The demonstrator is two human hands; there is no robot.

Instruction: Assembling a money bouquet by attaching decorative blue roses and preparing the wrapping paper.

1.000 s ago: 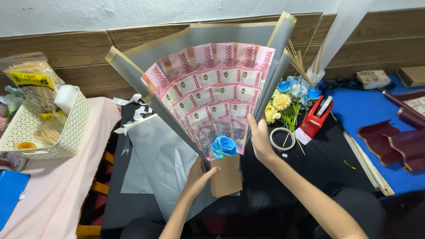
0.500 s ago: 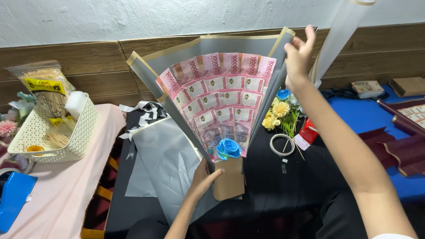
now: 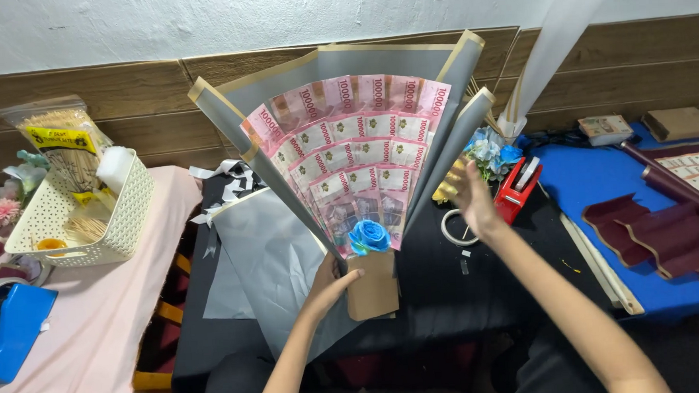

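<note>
We see a rough white plastered wall (image 3: 197,21) running across the top, and below it a band of brown wood-grain panelling (image 3: 105,98). In front of us lies a black-covered work surface (image 3: 450,287), flanked by a pale pink cloth-covered table (image 3: 92,314) on the left and a bright blue surface (image 3: 588,184) on the right. The light falls even and soft, with faint shadows.

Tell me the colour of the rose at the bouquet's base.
Blue; the rose shows in the head view.
</note>
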